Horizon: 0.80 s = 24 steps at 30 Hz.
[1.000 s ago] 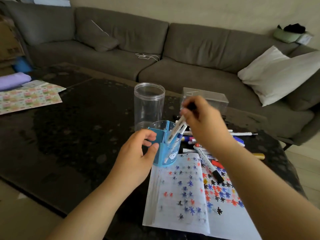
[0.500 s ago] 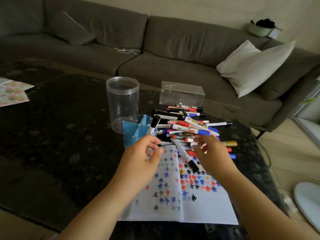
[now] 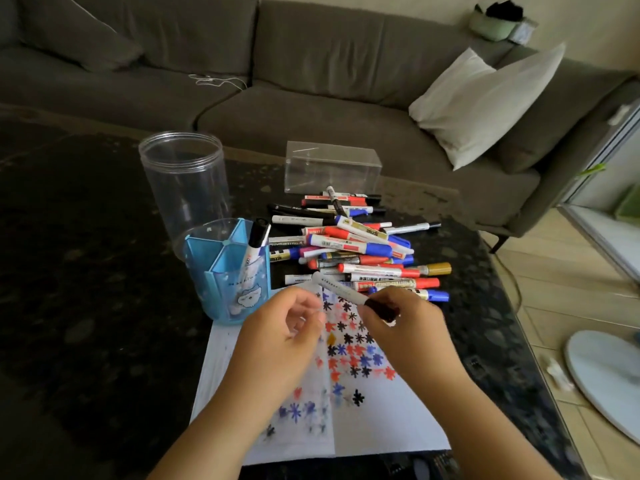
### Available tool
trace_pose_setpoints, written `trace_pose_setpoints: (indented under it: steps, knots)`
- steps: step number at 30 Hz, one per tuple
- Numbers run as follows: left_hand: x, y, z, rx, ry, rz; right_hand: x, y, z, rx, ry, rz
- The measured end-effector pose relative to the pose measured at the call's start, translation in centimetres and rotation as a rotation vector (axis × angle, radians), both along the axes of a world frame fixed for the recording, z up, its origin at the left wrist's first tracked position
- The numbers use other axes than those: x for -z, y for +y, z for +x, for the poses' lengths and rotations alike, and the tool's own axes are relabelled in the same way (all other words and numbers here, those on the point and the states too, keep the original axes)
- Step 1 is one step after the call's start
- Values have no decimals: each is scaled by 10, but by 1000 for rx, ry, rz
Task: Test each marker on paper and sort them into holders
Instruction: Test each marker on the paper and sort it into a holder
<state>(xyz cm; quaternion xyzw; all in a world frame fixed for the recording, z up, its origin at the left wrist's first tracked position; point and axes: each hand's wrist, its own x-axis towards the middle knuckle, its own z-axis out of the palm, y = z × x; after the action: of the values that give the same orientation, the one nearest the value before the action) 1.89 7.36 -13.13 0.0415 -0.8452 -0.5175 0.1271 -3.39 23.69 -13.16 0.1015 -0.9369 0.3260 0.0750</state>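
Holding a white marker (image 3: pixel 341 291) over the paper (image 3: pixel 377 420), my right hand (image 3: pixel 408 327) pinches its black cap end while its pale barrel slants up-left past my left hand (image 3: pixel 280 337). My left hand's fingers are curled near that barrel; blur hides whether they grip it, so I cannot tell. The paper, covered in red, blue and black star marks, lies on the dark worktop (image 3: pixel 86 289). Just beyond it sits the marker pile (image 3: pixel 356 247). At the paper's far left corner the blue holder (image 3: pixel 230 282) has one black-capped marker (image 3: pixel 256 242) standing in it, with the clear jar (image 3: pixel 185 188) behind and the clear box (image 3: pixel 332 171) past the pile.
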Motion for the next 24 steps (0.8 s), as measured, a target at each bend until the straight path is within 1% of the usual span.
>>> trace_pose_setpoints:
  steps: [2, 4, 6, 8, 10, 11, 14, 16, 18, 20, 22, 23, 24]
  knots:
    - [-5, 3, 1, -19, 22, 31, -16, 11, 14, -16, 53, -156]
    - [-11, 10, 4, -20, 42, 80, -31, 18, 29, -43, -9, -357]
    - [-18, 19, 7, 10, 38, 87, -36, 22, 43, -83, -172, -577]
    - [-26, 27, 9, 64, -10, 77, -33, 23, 53, -93, -358, -769]
    - [-27, 33, 9, 118, -93, 83, -29, 23, 62, -80, -491, -907]
    - [-25, 35, 9, 145, -155, 122, -27, 23, 66, -73, -547, -961]
    - [-12, 46, 15, 291, -327, 423, -16, 21, 74, -92, -743, -1115]
    - [-6, 51, 19, 395, -395, 614, -12, 20, 76, -127, -854, -1194]
    - [-4, 52, 19, 425, -430, 804, -9, 20, 75, -179, -944, -1251]
    - [-6, 52, 17, 412, -458, 988, -10, 19, 73, -240, -1002, -1306]
    - [-5, 54, 15, 345, -472, 1055, -7, 15, 70, -256, -1013, -1338]
    - [-4, 56, 15, 298, -468, 1060, -5, 14, 70, -245, -1006, -1324]
    - [-2, 57, 14, 250, -452, 1061, -1, 13, 70, -230, -973, -1248]
